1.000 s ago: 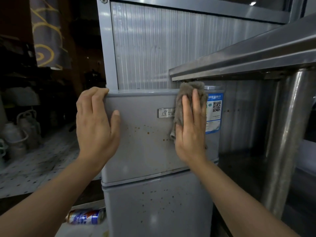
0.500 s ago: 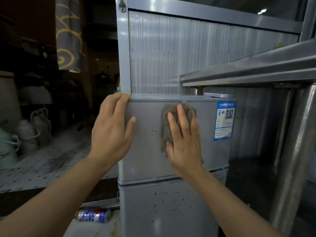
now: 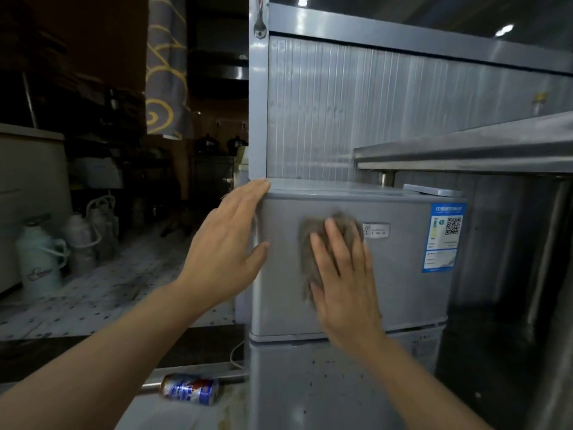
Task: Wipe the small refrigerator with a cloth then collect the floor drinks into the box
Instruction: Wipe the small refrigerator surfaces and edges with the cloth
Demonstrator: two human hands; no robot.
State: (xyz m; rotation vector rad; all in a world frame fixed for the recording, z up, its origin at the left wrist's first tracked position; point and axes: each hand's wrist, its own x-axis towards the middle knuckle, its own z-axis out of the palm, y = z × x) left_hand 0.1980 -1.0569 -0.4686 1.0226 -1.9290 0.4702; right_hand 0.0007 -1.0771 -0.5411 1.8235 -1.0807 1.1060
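**Two hands on fridge, cloth on upper door**

Two hands are up at the small grey two-door refrigerator. My right hand lies flat, fingers straight and slightly spread, pressing the crumpled grey-brown cloth against the upper door. No curl round the cloth; it's pinned under palm and fingers. The cloth pokes out above and left of my fingers, just left of the small silver brand plate. Hand and cloth are motion-blurred.

My left hand is open too. Its fingers are straight, with the tips at the top-left corner of the fridge. The thumb is spread, its tip at the door's left edge. It holds nothing.

A blue-and-white energy label with QR code sits top right on the same door. The lower door shows dark specks.

On the floor, one red, white and blue drink can lies on its side. It's just left of the fridge base, below my left forearm. A white cable runs down beside it.

A stainless steel table overhangs the fridge's right side, and a ribbed grey metal panel stands behind. Pale thermos jugs stand on the spotted tile floor far left, well apart from the fridge.
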